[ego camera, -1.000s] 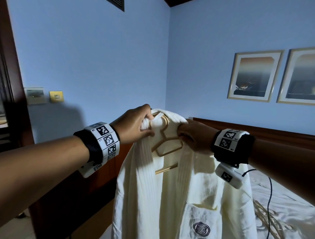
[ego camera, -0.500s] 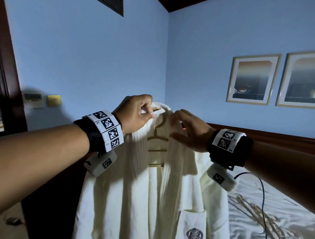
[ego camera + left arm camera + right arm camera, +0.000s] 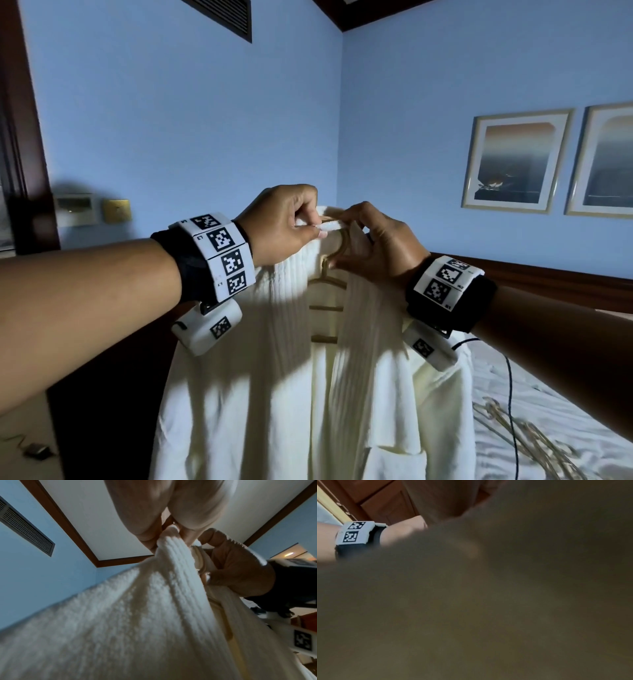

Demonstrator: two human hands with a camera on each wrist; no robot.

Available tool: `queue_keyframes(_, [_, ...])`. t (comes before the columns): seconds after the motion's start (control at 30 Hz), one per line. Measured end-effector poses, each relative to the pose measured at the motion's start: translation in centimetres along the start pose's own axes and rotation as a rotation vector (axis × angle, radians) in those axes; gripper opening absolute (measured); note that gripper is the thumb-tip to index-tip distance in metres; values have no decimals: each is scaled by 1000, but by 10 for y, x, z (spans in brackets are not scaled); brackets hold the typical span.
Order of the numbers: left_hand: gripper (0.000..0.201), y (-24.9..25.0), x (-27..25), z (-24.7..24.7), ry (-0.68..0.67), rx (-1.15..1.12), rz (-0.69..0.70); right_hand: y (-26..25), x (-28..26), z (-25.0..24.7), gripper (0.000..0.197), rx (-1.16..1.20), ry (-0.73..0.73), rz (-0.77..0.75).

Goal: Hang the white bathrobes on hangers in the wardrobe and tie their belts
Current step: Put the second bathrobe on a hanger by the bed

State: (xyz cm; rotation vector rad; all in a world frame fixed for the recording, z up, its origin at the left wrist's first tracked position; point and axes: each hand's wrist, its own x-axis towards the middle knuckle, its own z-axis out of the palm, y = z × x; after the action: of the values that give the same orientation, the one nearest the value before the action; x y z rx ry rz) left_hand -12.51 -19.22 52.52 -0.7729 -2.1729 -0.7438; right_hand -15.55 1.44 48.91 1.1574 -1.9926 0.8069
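Left hand (image 3: 284, 224) pinches the bathrobe (image 3: 274, 377) collar at 12 o'clock, holding the garment aloft, apparently so it hangs straight; right hand (image 3: 380, 250) curls its fingers round the hanger (image 3: 337, 251) neck. Hook tip is hidden. Right wrist view is blocked by cloth. Spare hangers (image 3: 524, 435) lie on the bed (image 3: 548, 394) at 4 o'clock. Wardrobe and belt not visible.

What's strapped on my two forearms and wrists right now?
Both forearms are bare, no sleeves. Left hand and right hand each have a black wrist strap topped with white blocks printed with black square codes, plus a small white tagged camera box underneath. A thin black cable trails from the right one.
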Motion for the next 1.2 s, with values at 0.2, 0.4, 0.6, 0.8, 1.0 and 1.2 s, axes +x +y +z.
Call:
queue_keyframes(0.2, [30,1,3,-4,53,-84,-38,8,8,-5,49,-144,9,-68])
queue_keyframes(0.4, [25,-4,13,-7,77,-137,-64,0,17,-11,36,-332,8,-121])
queue_keyframes(0.6, [27,-8,15,-2,100,-137,-50,-3,18,-10,40,-156,9,78])
queue_keyframes(0.8, [23,-7,15,3,81,-154,-40,-5,25,-11,36,-52,-80,302])
queue_keyframes(1.0, [39,-9,12,-8,-122,-163,-13,-9,35,-21,19,-28,-41,292])
queue_keyframes(1.2, [36,-6,8,1,-50,-175,-36,-15,34,-23,18,-224,-15,223])
